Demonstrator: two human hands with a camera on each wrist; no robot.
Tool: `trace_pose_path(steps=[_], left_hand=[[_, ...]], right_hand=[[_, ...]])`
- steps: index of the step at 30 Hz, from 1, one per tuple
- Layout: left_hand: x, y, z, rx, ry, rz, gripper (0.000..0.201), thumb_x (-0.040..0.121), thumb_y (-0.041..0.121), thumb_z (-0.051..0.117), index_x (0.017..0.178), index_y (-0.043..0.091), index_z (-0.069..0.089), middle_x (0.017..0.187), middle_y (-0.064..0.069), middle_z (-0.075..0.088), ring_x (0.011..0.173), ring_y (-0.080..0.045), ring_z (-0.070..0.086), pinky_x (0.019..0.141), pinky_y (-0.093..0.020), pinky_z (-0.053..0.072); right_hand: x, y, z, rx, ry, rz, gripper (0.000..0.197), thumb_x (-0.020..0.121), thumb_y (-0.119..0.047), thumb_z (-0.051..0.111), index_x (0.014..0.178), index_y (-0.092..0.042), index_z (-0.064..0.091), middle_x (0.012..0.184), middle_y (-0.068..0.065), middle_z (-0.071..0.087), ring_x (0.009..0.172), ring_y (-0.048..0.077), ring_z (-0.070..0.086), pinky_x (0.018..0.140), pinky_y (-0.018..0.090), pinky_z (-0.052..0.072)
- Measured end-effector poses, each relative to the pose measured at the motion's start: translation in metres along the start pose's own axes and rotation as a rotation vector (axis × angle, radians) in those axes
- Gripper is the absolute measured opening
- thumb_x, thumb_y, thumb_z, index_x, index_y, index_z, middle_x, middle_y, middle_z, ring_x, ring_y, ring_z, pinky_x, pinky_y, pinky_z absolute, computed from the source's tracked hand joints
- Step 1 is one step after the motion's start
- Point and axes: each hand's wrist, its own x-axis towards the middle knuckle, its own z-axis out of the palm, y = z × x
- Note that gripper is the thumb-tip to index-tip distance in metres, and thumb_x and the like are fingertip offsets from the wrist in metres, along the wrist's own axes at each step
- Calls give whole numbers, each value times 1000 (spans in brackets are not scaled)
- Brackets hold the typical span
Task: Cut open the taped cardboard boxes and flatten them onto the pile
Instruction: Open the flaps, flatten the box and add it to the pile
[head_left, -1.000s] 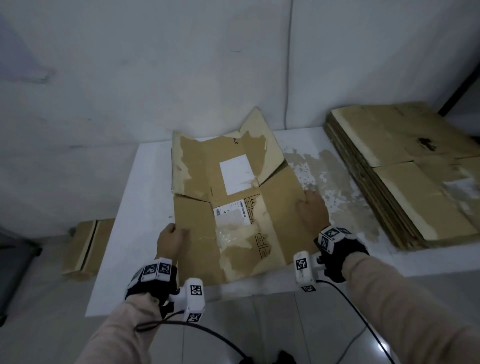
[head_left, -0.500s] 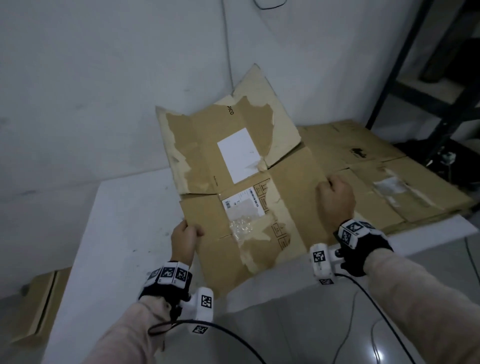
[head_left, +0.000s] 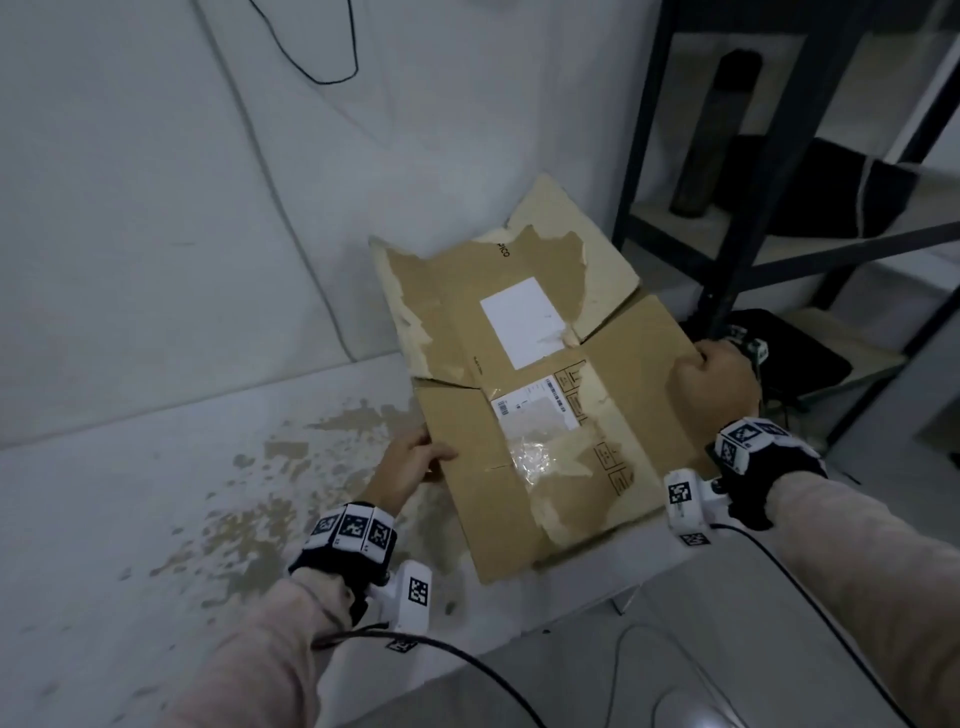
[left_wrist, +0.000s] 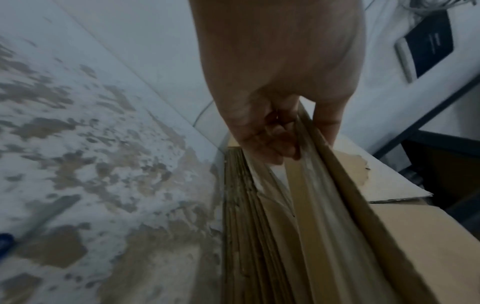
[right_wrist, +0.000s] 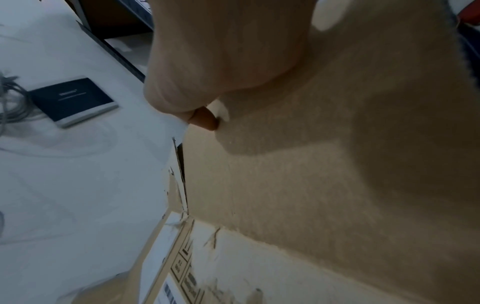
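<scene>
Swinging right off the table (head_left: 171, 467), the flattened box (head_left: 540, 415) now hangs over the pile (left_wrist: 249, 226), left hand (head_left: 410, 462) and right hand (head_left: 714, 382) each gripping an edge; laying it down looks next.

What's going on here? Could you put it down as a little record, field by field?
Held item: flattened cardboard box, gripped at both side edges
Left hand: grips its left edge
Right hand: grips its right edge
Under it: pile of flat cardboard, seen edge-on in the left wrist view
Labels: blank white sticker, barcode label
Surface: white table with worn patches
Background: dark shelving
</scene>
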Motion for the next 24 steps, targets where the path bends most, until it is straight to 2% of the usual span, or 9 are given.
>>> trace_pose_path(steps=[5,7,9,11,14,16,18,22,24], left_hand=[[26,3,52,39,-77,-62,24,97,27,53,116,15,60,97,-1,69,75,-11,67,64,-17,54],[34,0,64,22,-54,-97,28,97,27,52,119,11,59,102,-4,69,80,-13,68,63,-19,55],[41,-4,70,24,-16,-133,35,96,23,54,126,5,52,110,-12,66,83,-16,67,61,-21,56],[43,-8,76,44,5,-149,35,96,18,55,128,8,46,107,-12,62,81,-14,64,55,-18,54],[44,-12,88,70,-47,-185,39,96,20,54,133,20,42,103,-4,63,83,-12,63,55,-15,53],[47,-15,95,109,-96,-220,48,95,22,55,139,21,36,114,-7,62,90,-16,63,60,-17,54],[53,-17,100,173,-87,-241,58,95,24,56,146,21,29,124,-13,58,98,-23,61,64,-20,54],[68,-21,103,267,-56,-247,64,94,28,56,148,22,24,123,-20,58,96,-29,61,65,-26,56],[75,-24,103,386,-57,-252,67,93,33,57,149,19,23,125,-20,58,101,-32,62,74,-37,58]], right_hand=[[56,43,-1,-78,-106,10,51,70,-25,36,110,-5,61,114,17,53,97,41,54,86,44,45],[72,58,11,-175,-205,13,46,78,-16,46,122,-6,56,124,19,50,108,41,51,88,45,43],[74,69,22,-313,-267,-24,57,81,-9,59,136,-8,46,138,22,40,128,41,37,101,49,35],[68,74,37,-344,-302,-127,68,82,-24,67,142,-12,38,146,21,31,139,39,20,112,55,18],[54,74,62,-359,-754,-201,88,80,-71,47,150,-27,17,155,13,16,144,36,7,114,60,7],[46,76,78,-394,-1013,-118,104,69,-86,44,151,-38,3,159,12,-7,144,42,-10,113,63,3],[45,81,90,-404,-1102,-48,116,55,-91,41,150,-42,-5,157,11,-24,139,46,-24,111,67,0],[57,81,97,-398,-1113,-34,113,62,-87,48,150,-41,-5,156,11,-26,138,46,-26,109,69,-1],[64,81,99,-420,-1125,-40,112,63,-87,48,150,-41,-6,156,12,-24,138,47,-25,110,68,0]])
